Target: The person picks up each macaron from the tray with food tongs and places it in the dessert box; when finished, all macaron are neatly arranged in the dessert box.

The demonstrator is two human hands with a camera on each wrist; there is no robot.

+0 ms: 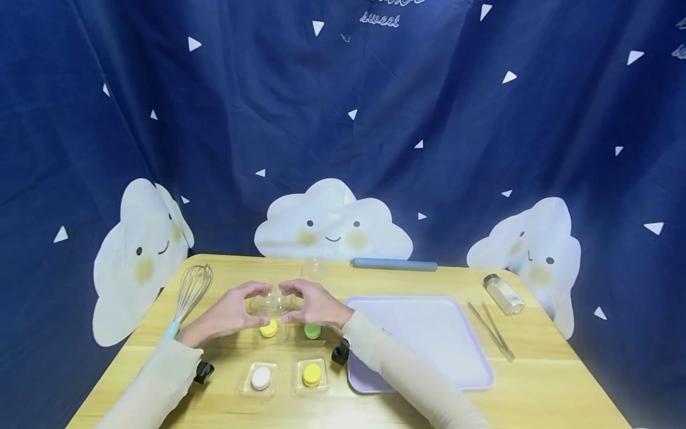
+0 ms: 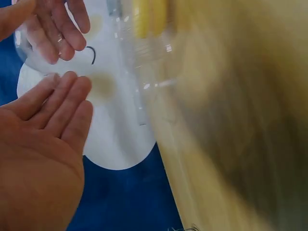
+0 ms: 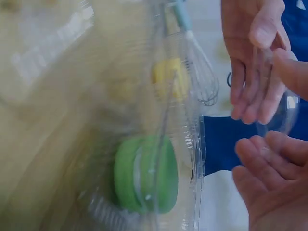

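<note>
- On the table's (image 1: 541,369) left half, just beyond the far pair of macarons, a clear cover (image 1: 272,304) is held between the two hands
- The left hand (image 1: 233,310) is partly open, thumb and fingers curved round one side of it; the right hand (image 1: 317,302) mirrors this opposite, probably to hold the thin plastic level without denting it
- Nearest lie a yellow macaron (image 1: 268,328) and a green macaron (image 1: 312,331); closer to the person, a pink macaron (image 1: 261,378) and a second yellow macaron (image 1: 312,375), each in clear plastic, likely so it cannot roll
- Another clear cover (image 1: 314,269) stands at the back, presumably to leave working room
- The whisk (image 1: 194,289), lavender tray (image 1: 429,333), tongs (image 1: 493,333) and jar (image 1: 504,294) sit to the sides, perhaps to free the middle
- "sweet" reads on the curtain (image 1: 300,89); lettering above it is cut off; no brand is legible, on the jar either
</note>
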